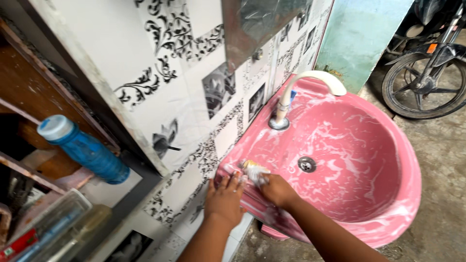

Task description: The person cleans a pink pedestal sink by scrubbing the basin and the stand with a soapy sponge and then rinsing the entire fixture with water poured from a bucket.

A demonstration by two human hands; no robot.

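A pink wash basin (388, 145) is fixed to a tiled wall and smeared with white soap foam. My right hand (277, 190) is closed on a soapy scrub pad (253, 171) pressed against the basin's near rim. My left hand (224, 200) lies flat on the rim just beside it, fingers spread. A cream tap (306, 82) curves over the bowl, and a metal drain (307, 164) sits in the bottom.
White wall tiles with black floral patterns (194, 97) run along the left. A blue bottle (85, 149) lies on a wooden shelf at left, with other containers below it. A motorcycle wheel (423, 85) stands on the concrete floor at top right.
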